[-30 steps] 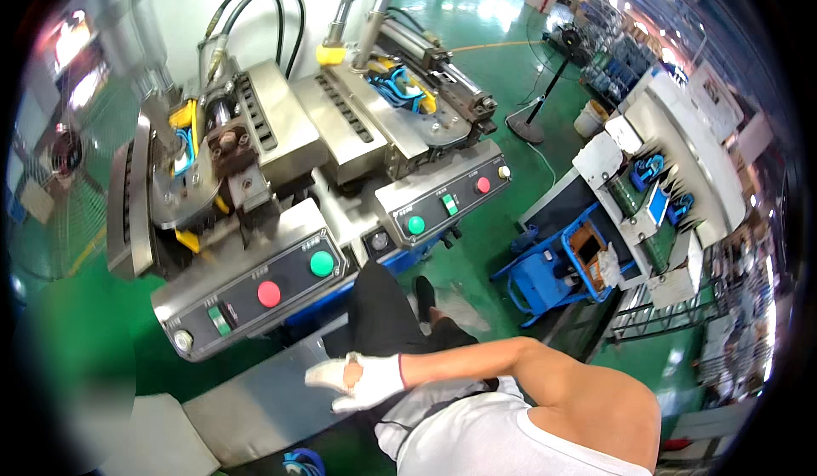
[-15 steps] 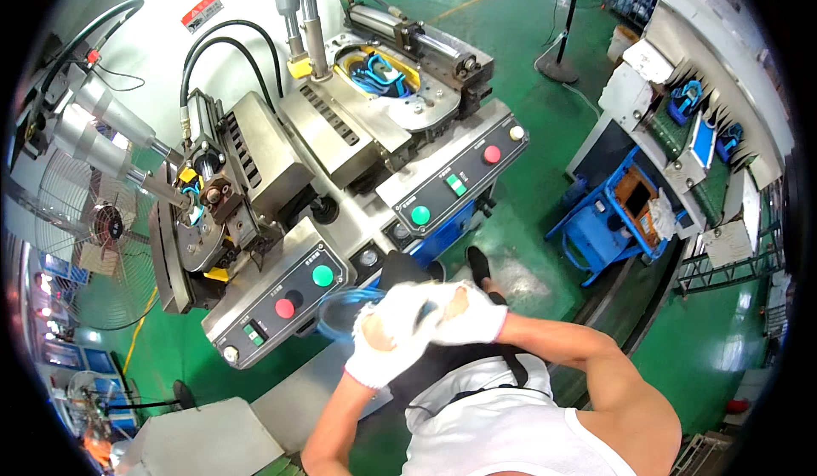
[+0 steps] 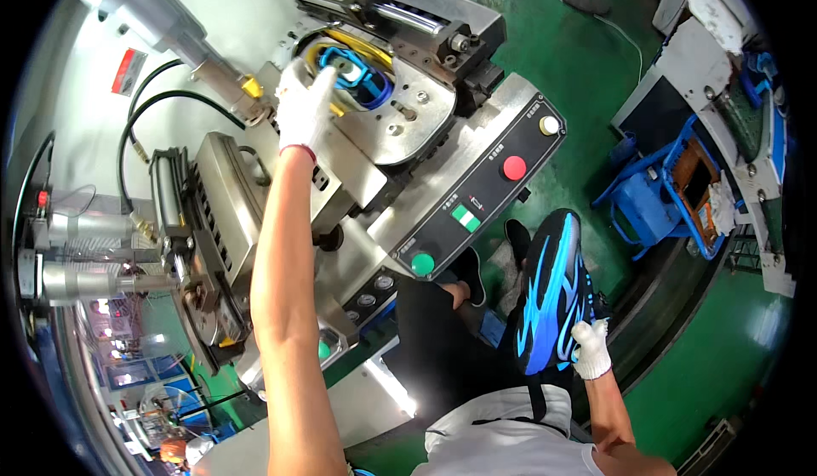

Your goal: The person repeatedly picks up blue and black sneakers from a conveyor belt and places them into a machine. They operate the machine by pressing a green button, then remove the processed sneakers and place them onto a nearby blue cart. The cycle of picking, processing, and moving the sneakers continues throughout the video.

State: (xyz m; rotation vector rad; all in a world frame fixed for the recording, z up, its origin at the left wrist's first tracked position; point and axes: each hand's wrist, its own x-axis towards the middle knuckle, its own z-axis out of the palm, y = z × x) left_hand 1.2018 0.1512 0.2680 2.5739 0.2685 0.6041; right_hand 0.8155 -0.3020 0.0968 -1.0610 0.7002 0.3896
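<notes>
My left hand (image 3: pixel 304 106), in a white glove, reaches up to the far station of the metal press. Its fingers look apart and lie beside a blue and dark shoe (image 3: pixel 368 85) that sits in the yellow-lined opening. Whether the fingertips touch that shoe is hard to make out. Low on the right, my right hand (image 3: pixel 589 348), also gloved, is closed on one end of a black and blue shoe (image 3: pixel 553 293). The sole of this shoe faces up, and it hangs beside my leg. Some of the right fingers are hidden behind it.
A control panel (image 3: pixel 485 182) with red, green and white buttons runs along the press's front. A second press station (image 3: pixel 200 285) stands on the left. On the right are a blue chair-like frame (image 3: pixel 655 195) and a conveyor rack (image 3: pixel 749 127) with blue items.
My hands, together before my body earlier, have parted. The left has gone up to the press; the right now holds a shoe low on the right. The view has shifted closer to the far station.
</notes>
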